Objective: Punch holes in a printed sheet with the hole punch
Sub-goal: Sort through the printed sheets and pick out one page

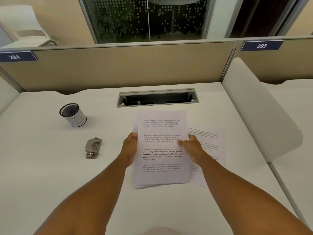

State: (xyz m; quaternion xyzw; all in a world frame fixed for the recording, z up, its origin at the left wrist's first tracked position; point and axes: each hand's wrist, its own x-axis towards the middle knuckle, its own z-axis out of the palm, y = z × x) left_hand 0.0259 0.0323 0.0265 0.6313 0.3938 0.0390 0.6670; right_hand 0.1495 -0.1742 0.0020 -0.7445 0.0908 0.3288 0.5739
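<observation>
A small stack of printed sheets (161, 160) is held up over the middle of the white desk (50, 167). My left hand (129, 150) grips its left edge, thumb on top. On the right edge, my right hand (191, 148) pinches the stack with the thumb lying across the text. A grey metal hole punch (93, 147) lies flat on the desk to the left of the sheets, about a hand's width from my left hand, untouched.
More printed sheets (210, 146) lie on the desk under and right of my right hand. A black mesh cup (73, 114) with a white label stands at the back left. A cable tray opening (157, 97) sits behind the sheets. A white divider (257, 112) bounds the right side.
</observation>
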